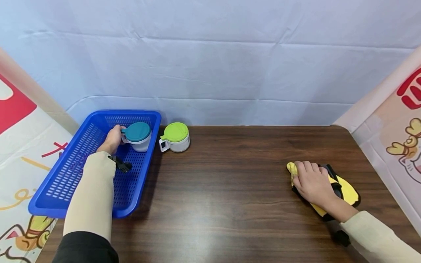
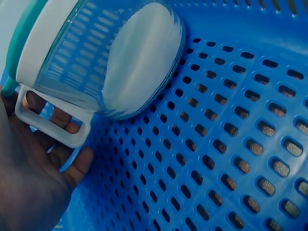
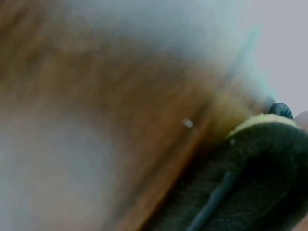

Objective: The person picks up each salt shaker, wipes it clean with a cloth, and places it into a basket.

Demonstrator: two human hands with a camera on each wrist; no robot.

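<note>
My left hand reaches into a blue perforated basket and grips the white handle of a clear jar with a teal lid. In the left wrist view the jar sits tilted just above the basket floor, with my fingers curled through its handle. A second jar with a green lid stands on the table just right of the basket. My right hand rests flat on a yellow and black cloth at the right; the right wrist view is a blur of cloth and table.
The wooden table is bounded by a white backdrop behind and printed panels at both sides. The basket sits at the table's left edge. A small black object lies near my right sleeve.
</note>
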